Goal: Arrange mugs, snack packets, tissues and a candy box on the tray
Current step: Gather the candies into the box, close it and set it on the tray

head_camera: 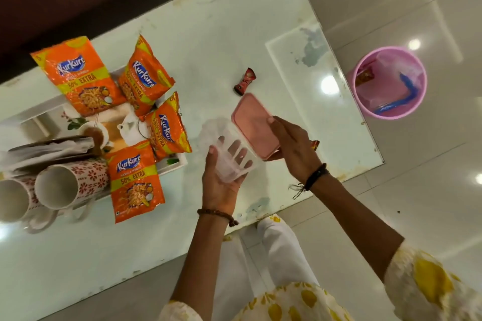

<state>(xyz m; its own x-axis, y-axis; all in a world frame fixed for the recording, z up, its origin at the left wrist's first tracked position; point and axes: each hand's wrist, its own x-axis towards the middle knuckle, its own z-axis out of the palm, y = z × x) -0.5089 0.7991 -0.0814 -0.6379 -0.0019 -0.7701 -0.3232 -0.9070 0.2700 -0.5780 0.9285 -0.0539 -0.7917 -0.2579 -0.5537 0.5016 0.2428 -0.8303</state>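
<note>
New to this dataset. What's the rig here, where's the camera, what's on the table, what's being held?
No robot: a person works with bare hands, filmed by one wide-angle camera worn on the head, looking down. The left hand cradles a clear plastic box, which looks empty; the right hand holds its pink lid, off the box. On the white table sits a tray carrying four orange Kurkure packets, two patterned mugs lying on their sides, and tissues. One wrapped candy lies loose on the table; another peeks out behind the right hand. A pink bin stands on the floor.
</note>
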